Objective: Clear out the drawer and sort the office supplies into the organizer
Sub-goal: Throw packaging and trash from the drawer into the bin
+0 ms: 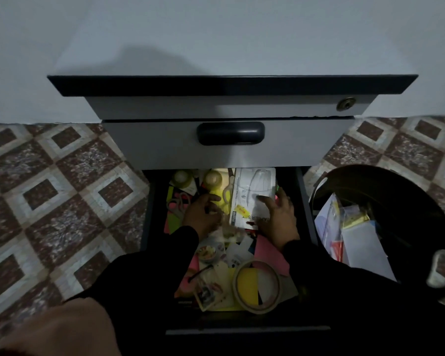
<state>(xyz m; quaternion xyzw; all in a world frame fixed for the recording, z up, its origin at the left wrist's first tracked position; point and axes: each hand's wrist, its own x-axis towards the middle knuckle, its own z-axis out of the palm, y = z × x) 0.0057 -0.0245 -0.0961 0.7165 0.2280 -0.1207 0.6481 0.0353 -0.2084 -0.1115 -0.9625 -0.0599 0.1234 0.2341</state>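
Two hands in the drawer (149,227), right fingers (265,201) on the stapler pack (252,194).

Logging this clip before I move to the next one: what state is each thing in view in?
Lower drawer: pulled open, cluttered with supplies.
Upper drawer: closed.
Lock: no key in it.
Left hand: in the drawer, fingers curled among items; grip unclear.
Right hand: fingers resting on the white stapler package.
Tape roll: lying flat near the drawer front.
Black bin: holds discarded papers.
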